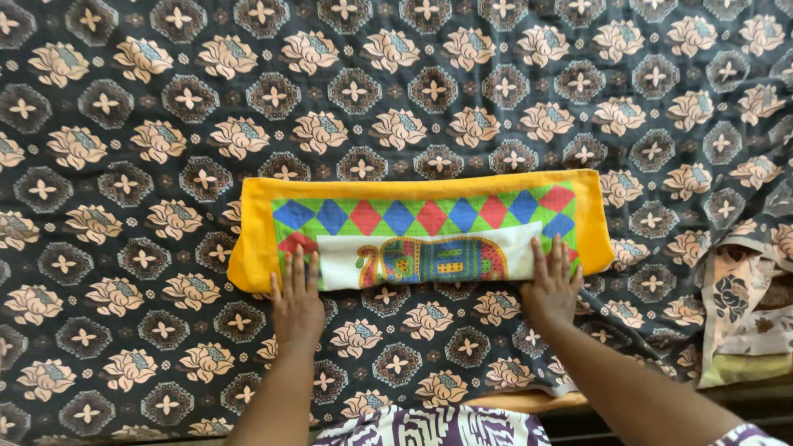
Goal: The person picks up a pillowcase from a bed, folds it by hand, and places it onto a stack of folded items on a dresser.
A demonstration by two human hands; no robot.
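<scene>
A: Position of the folded cloth [421, 227]?

B: Lies flat, long and narrow, across the middle of the dark flowered sheet [124, 124]. Yellow border along top and both ends. A band of blue, red and green diamonds below that. White panel with a painted elephant at the near edge.

A: Left hand [296, 301]?

B: Flat, palm down, fingers straight and together. Fingertips rest on the cloth's near edge toward its left end, where white panel meets yellow border. Nothing gripped; hand is pressed open, not clenched.

A: Right hand [552, 285]?

B: Same posture. Fingers spread a little, tips on the near edge toward the right end, just beside the yellow border. Open and flat, grasping nothing.

A: Surroundings?

B: A second, paler patterned fabric [743, 314] bunched at the right edge, well apart from the hands. Purple-and-white garment [429, 425] at bottom, between the forearms.
</scene>
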